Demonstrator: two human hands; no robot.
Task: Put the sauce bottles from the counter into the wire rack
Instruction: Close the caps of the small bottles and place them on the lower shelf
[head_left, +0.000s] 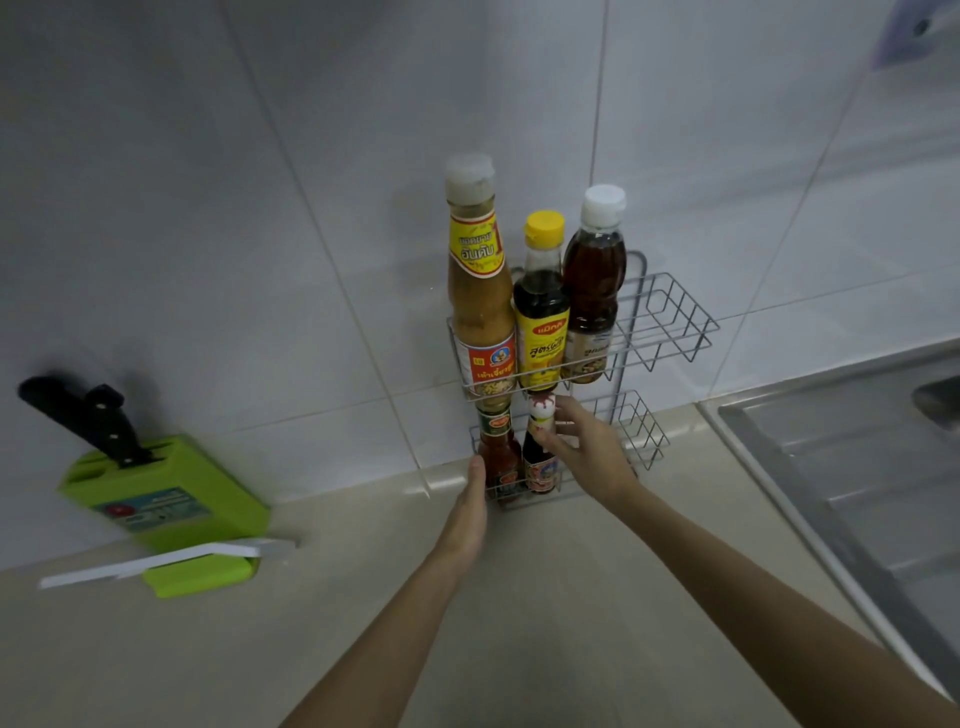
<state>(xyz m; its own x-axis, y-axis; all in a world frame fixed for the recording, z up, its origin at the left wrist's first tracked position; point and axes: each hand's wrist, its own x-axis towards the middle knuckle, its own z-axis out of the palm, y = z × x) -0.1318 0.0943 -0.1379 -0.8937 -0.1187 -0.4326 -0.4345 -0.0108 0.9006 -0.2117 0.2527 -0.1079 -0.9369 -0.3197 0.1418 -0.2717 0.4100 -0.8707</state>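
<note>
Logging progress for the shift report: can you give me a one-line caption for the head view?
Right hand grips a small bottle in the wire rack's lower tier; left hand rests alongside.

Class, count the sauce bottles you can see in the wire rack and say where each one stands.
5. Upper shelf: tan sauce bottle, yellow-capped bottle, white-capped bottle. Lower shelf: red sauce bottle and dark bottle. Others may hide behind them.
</note>
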